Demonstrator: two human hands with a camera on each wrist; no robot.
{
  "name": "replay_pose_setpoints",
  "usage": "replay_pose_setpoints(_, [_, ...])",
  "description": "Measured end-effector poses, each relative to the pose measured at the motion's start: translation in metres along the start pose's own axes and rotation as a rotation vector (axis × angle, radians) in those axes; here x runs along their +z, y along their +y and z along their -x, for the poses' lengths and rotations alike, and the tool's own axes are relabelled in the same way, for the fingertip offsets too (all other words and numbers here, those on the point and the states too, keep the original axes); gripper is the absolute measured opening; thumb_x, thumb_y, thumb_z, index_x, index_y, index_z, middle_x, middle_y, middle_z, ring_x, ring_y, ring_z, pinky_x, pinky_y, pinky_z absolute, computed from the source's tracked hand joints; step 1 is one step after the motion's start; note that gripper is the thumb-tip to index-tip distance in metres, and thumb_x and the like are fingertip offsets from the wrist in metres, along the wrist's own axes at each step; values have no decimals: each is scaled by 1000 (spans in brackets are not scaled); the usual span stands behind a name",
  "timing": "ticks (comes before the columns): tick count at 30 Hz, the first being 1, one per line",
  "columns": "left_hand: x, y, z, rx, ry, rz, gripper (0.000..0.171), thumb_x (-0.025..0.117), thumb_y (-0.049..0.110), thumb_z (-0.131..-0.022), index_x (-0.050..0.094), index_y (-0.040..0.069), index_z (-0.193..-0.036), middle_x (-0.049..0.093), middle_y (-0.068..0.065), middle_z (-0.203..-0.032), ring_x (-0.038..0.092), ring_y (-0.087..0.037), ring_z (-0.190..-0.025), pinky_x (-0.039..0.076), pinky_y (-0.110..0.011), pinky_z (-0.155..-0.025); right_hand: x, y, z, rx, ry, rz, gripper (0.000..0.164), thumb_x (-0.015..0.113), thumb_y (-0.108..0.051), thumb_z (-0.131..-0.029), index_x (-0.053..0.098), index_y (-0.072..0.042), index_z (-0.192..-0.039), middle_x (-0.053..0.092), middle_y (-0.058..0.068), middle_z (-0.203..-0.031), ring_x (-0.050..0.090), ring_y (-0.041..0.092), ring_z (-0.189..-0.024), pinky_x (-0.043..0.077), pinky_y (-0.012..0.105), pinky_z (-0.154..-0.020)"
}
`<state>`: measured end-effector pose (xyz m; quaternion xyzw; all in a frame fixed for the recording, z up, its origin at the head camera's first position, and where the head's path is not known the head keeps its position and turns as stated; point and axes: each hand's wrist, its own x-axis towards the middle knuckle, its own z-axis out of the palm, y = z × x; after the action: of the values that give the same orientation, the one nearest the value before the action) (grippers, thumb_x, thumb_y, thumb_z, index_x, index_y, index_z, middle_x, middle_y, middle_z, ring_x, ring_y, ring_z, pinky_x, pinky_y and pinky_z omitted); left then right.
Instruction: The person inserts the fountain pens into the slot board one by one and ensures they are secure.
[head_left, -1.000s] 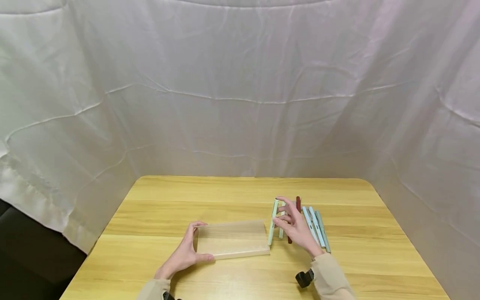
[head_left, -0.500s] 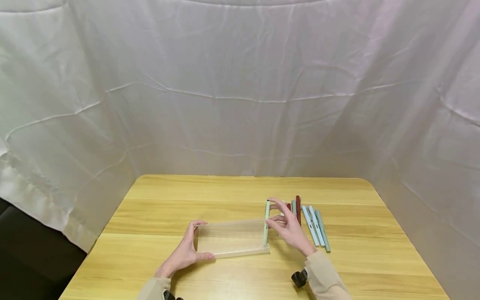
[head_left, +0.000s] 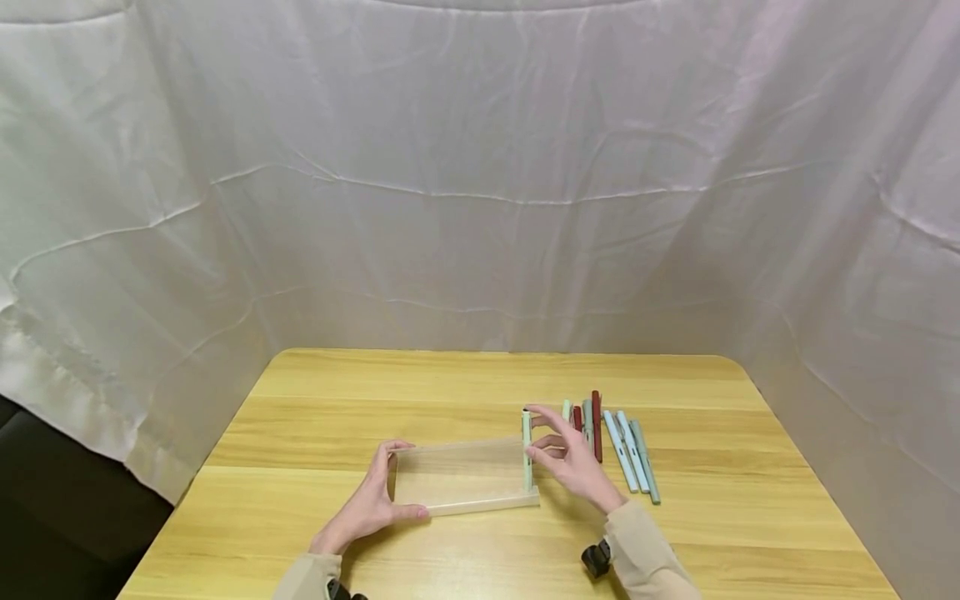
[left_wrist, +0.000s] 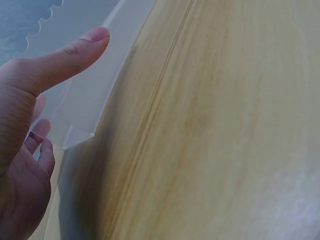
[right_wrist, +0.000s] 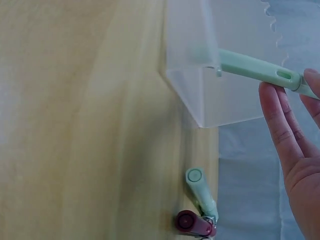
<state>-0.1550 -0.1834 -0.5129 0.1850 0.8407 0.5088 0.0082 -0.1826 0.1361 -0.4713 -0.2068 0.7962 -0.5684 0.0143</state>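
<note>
A translucent plastic pen stand (head_left: pixel 459 473) with a raised front lip sits on the table; its scalloped edge shows in both wrist views. My left hand (head_left: pixel 369 504) grips its left end, thumb on the front lip and fingers at the back edge. At the stand's right end, my right hand (head_left: pixel 573 468) pinches a mint green pen (head_left: pixel 527 446) near its upper end. In the right wrist view, the lower end of that pen (right_wrist: pixel 252 67) lies behind the stand's clouded lip (right_wrist: pixel 192 35). The left thumb (left_wrist: pixel 70 62) presses the lip in the left wrist view.
Right of the stand lie another mint pen (head_left: pixel 567 408), dark red pens (head_left: pixel 597 425), a grey-green pen (head_left: pixel 588 414), light blue pens (head_left: pixel 620 452) and a further grey-green pen (head_left: pixel 646 463). A pale curtain (head_left: pixel 480 250) surrounds the wooden table (head_left: pixel 375 379).
My right hand has carried the mint pen leftward from beside the row of pens onto the stand's right end, then slightly lower. My left hand has kept its grip on the stand.
</note>
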Motion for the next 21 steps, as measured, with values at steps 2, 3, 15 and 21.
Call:
replay_pose_setpoints(2, [0,1,0,1,-1,0,97,84,20,-54,26,1,-130,30,-17,-134,22,-34,-132,14,-53,-110,0,1,1,-8,-5,5,57,60,-7,-83,36,-15,-134,50,14,-120,61,31,-87,55,25,-76])
replay_pose_setpoints(3, [0,1,0,1,-2,-1,97,84,20,-54,26,1,-130,30,-17,-134,22,-34,-132,14,-53,-110,0,2,1,-13,-8,7,57,60,-7,-83,35,-14,-134,50,14,-120,61,31,-87,55,26,-76])
replay_pose_setpoints(15, [0,-1,0,2,0,-19,98,84,23,-54,26,2,-130,30,-16,-134,23,-35,-131,15,-56,-109,1,6,2,-20,-7,-5,56,58,-9,-85,35,-13,-135,48,16,-122,60,32,-87,55,28,-75])
replay_pose_setpoints(21, [1,0,0,-6,3,-6,98,85,23,-54,26,3,-130,29,-16,-134,22,-35,-131,15,-57,-109,2,6,-2,39,-15,-38,57,59,-9,-84,35,-16,-136,47,15,-124,59,33,-90,55,26,-77])
